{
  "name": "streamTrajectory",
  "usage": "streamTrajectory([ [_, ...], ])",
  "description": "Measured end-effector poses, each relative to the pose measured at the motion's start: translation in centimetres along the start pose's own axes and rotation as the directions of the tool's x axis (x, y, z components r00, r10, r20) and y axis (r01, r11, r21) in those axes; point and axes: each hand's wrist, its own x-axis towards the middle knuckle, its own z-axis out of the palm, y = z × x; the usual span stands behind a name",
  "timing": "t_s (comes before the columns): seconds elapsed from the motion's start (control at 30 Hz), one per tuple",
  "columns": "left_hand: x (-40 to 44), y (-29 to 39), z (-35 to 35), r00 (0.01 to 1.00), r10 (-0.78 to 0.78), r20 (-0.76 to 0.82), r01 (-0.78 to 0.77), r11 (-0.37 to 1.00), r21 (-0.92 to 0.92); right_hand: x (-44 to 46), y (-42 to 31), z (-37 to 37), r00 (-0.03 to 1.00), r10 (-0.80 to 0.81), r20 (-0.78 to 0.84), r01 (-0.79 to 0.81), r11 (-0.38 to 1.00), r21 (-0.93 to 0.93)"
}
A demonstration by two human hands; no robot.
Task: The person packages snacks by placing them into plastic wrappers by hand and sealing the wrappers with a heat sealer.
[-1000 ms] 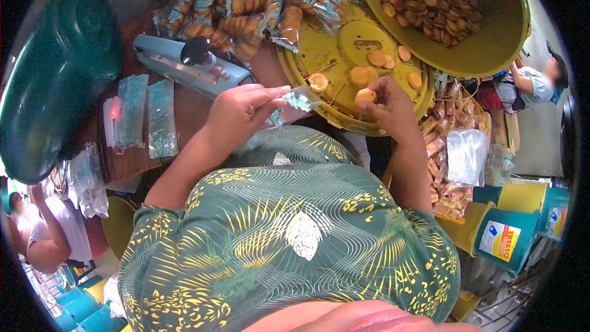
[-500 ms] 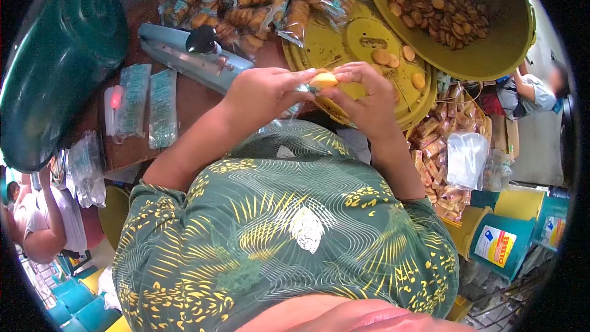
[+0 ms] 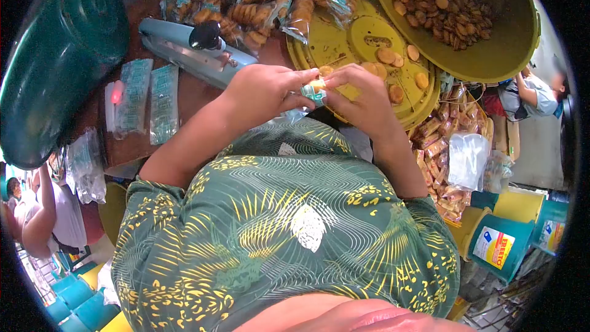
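Observation:
Near the front edge of the yellow lid (image 3: 344, 40), my left hand (image 3: 264, 92) pinches a small clear plastic bag with teal print (image 3: 314, 93). A round biscuit sits at the mouth of this bag, partly inside it. My right hand (image 3: 359, 95) closes its fingers on the biscuit and the bag's edge, almost touching my left fingertips. Several loose biscuits (image 3: 387, 56) lie on the lid beyond my right hand. Left of my hands is a blue sealer with a black knob (image 3: 178, 43).
Filled biscuit bags (image 3: 252, 0) are heaped at the back. A yellow tub of biscuits (image 3: 504, 55) leans at back right. Flat printed bags (image 3: 164, 104) and a dark green container (image 3: 61, 67) are at left. Wrapped packs (image 3: 433, 147) lie at right. Two people are at the sides.
My right hand has brought a biscuit from the lid across to the bag in my left hand. The biscuit has moved into the bag's mouth, and both hands are now together.

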Motion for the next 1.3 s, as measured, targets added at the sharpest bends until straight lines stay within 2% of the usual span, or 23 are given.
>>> streamTrajectory([
  [0.03, 0.1, 0.1, -0.1, 1.0, -0.011, 0.009, 0.011, 1.0, -0.015, 0.0, 0.1, 0.2, 1.0, 0.015, 0.013, -0.015, 1.0, -0.014],
  [0.17, -0.1, -0.3, 1.1, 0.988, -0.098, 0.117, 0.132, 0.931, -0.339, 0.3, -0.6, 1.2, 1.0, 0.001, -0.01, 0.0, 0.999, 0.034],
  [0.23, -0.1, 0.1, 1.4, 0.982, -0.133, 0.133, 0.183, 0.847, -0.499, 0.8, -1.7, 1.9, 0.989, -0.142, -0.034, 0.138, 0.985, -0.103],
  [0.27, 0.1, 0.2, 1.1, 0.949, -0.216, 0.232, 0.304, 0.824, -0.478, 0.9, -2.0, 2.0, 0.977, -0.211, -0.037, 0.202, 0.964, -0.171],
  [0.37, -0.2, -0.1, 1.8, 0.942, -0.19, 0.277, 0.326, 0.716, -0.617, 0.4, -1.3, 1.9, 0.991, -0.129, -0.031, 0.122, 0.977, -0.176],
  [0.47, -0.3, -1.1, 2.3, 0.888, -0.159, 0.432, 0.383, 0.774, -0.503, 0.0, -0.1, 1.1, 0.999, -0.005, -0.053, -0.002, 0.991, -0.134],
  [0.57, -0.7, -1.2, 2.8, 0.876, -0.22, 0.428, 0.463, 0.628, -0.625, -0.3, 1.7, -0.7, 0.972, 0.133, -0.192, -0.206, 0.875, -0.438],
  [0.67, -1.1, -1.9, 3.7, 0.908, -0.177, 0.38, 0.405, 0.598, -0.692, -2.8, 6.6, -2.0, 0.939, 0.201, -0.279, -0.342, 0.634, -0.693],
  [0.77, -1.3, -1.6, 4.0, 0.93, -0.165, 0.329, 0.359, 0.597, -0.718, -3.5, 6.5, -3.8, 0.889, 0.348, -0.299, -0.458, 0.629, -0.628],
  [0.87, -1.5, -1.8, 4.2, 0.929, -0.148, 0.339, 0.35, 0.651, -0.674, -4.1, 6.7, -5.1, 0.827, 0.411, -0.383, -0.528, 0.803, -0.278],
  [0.97, -1.4, -1.8, 4.3, 0.941, -0.126, 0.313, 0.308, 0.703, -0.641, -5.2, 8.2, -6.5, 0.8, 0.545, -0.251, -0.581, 0.808, -0.095],
  [1.07, -1.3, -1.5, 4.4, 0.94, -0.123, 0.318, 0.314, 0.681, -0.662, -6.0, 9.5, -6.2, 0.89, 0.408, -0.202, -0.455, 0.802, -0.387],
  [1.17, -1.4, -1.2, 3.9, 0.943, -0.155, 0.296, 0.313, 0.715, -0.625, -5.1, 7.4, -6.2, 0.909, 0.234, -0.345, -0.408, 0.668, -0.623],
  [1.27, -1.5, -1.6, 3.9, 0.939, -0.151, 0.308, 0.319, 0.712, -0.625, -4.4, 5.4, -5.3, 0.829, 0.535, -0.163, -0.533, 0.665, -0.524],
  [1.3, -1.6, -1.8, 3.9, 0.943, -0.143, 0.301, 0.307, 0.719, -0.623, -4.6, 5.3, -5.0, 0.833, 0.531, -0.157, -0.52, 0.652, -0.552],
])
